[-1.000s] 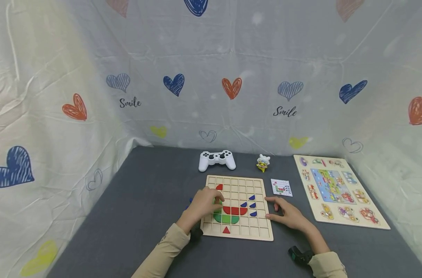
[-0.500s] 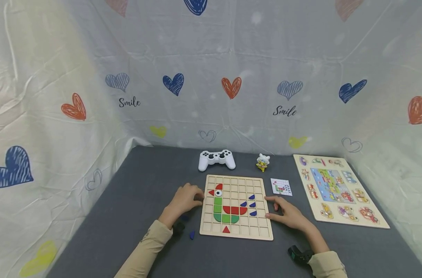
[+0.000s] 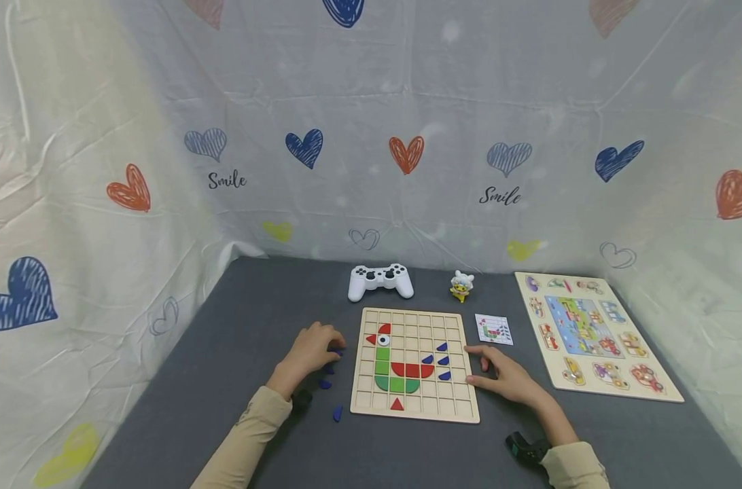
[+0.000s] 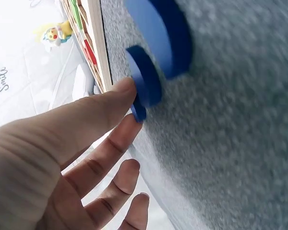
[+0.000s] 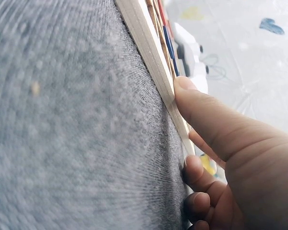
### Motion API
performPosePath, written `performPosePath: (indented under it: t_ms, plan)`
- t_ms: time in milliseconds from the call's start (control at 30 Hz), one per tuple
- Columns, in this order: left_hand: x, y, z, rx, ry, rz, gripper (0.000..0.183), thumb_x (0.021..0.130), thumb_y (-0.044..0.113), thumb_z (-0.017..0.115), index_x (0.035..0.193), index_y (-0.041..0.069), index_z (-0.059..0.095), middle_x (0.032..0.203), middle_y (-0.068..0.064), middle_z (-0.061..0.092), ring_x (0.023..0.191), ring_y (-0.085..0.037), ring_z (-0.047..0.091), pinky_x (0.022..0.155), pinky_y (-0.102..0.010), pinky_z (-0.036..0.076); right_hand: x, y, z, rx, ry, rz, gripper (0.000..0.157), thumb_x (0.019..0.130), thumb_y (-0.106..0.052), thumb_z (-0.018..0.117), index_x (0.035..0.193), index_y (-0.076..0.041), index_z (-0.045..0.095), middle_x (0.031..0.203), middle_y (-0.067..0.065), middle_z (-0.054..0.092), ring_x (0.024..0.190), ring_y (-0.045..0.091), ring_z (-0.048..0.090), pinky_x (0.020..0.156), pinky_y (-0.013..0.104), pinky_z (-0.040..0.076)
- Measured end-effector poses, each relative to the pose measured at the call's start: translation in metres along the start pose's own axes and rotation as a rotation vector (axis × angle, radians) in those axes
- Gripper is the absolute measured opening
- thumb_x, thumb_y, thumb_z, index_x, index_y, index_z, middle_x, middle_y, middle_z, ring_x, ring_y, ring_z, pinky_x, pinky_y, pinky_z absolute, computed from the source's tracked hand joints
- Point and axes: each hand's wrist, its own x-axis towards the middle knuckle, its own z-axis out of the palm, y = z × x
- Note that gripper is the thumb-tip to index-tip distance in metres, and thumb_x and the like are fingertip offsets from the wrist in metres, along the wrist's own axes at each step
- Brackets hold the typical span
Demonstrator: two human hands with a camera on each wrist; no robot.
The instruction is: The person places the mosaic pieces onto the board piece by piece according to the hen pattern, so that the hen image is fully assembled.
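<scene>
My left hand (image 3: 310, 349) is beside the board's left edge, thumb and index finger meeting a small blue puzzle piece (image 4: 139, 113) from both sides at the table. Nearer blue pieces, one curved (image 4: 145, 76) and one larger in view (image 4: 165, 36), lie along the same row in the left wrist view. The wooden grid board (image 3: 456, 409) bears red, green and blue pieces and a round eye piece (image 3: 383, 340). My right hand (image 3: 503, 375) touches the board's right edge with thumb and index fingertips; in the right wrist view the thumb (image 5: 197, 98) lies against that edge.
Behind the board are a white game controller (image 3: 380, 280) and a small figurine (image 3: 461, 286). A pattern card (image 3: 494, 330) lies to its upper right. Farther right is a picture puzzle board (image 3: 551, 375). Another loose blue piece (image 3: 337, 413) lies left of the grid board.
My left hand has left the grid board and moved left to the loose blue pieces. The eye piece and a red triangle beside it have come into sight. The right hand stays put.
</scene>
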Motion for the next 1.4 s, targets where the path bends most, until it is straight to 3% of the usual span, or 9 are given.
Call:
performPosePath:
  t_ms: [333,500,667,1100,1400]
  plan:
    - [0.002,-0.004,0.003,0.017,0.022,0.005,0.015,0.072,0.018,0.079,0.085,0.019,0.072,0.074,0.006,0.059,0.071,-0.014,0.046,0.065,-0.036,0.039,0.000,-0.001,0.000,-0.008,0.001,0.013,0.057,0.079,-0.038,0.071,0.127,-0.015,0.053,0.082,-0.003,0.042,0.063,0.000,0.031,0.055,0.021,0.029]
    - [0.004,0.002,0.004,0.014,0.042,0.024,0.012,0.072,0.019,0.079,0.082,0.019,0.071,0.068,0.007,0.054,0.068,-0.013,0.044,0.062,-0.034,0.037,0.000,-0.001,0.001,-0.008,0.000,0.020,0.057,0.079,-0.038,0.071,0.127,-0.015,0.053,0.082,-0.003,0.041,0.064,0.004,0.033,0.056,0.021,0.029]
    - [0.009,0.012,0.004,0.014,0.046,0.054,0.012,0.073,0.020,0.078,0.082,0.019,0.070,0.070,0.006,0.056,0.070,-0.013,0.045,0.063,-0.035,0.039,0.000,0.001,0.001,-0.007,-0.002,0.018,0.057,0.079,-0.039,0.071,0.127,-0.014,0.053,0.082,-0.003,0.041,0.064,0.004,0.033,0.056,0.021,0.029]
    - [0.022,0.053,0.009,-0.027,-0.018,0.132,0.013,0.075,0.021,0.076,0.088,0.020,0.073,0.076,0.006,0.063,0.075,-0.013,0.049,0.066,-0.032,0.039,0.000,0.001,0.002,-0.004,0.001,0.011,0.057,0.079,-0.039,0.071,0.127,-0.014,0.053,0.082,-0.002,0.042,0.064,0.003,0.033,0.055,0.021,0.029]
    - [0.036,0.079,0.013,0.043,-0.027,0.242,0.009,0.078,0.025,0.074,0.087,0.025,0.072,0.075,0.009,0.061,0.072,-0.010,0.047,0.062,-0.027,0.037,0.000,0.000,0.001,-0.005,0.003,0.005,0.056,0.079,-0.038,0.071,0.127,-0.014,0.053,0.082,-0.003,0.042,0.063,0.001,0.031,0.055,0.021,0.029]
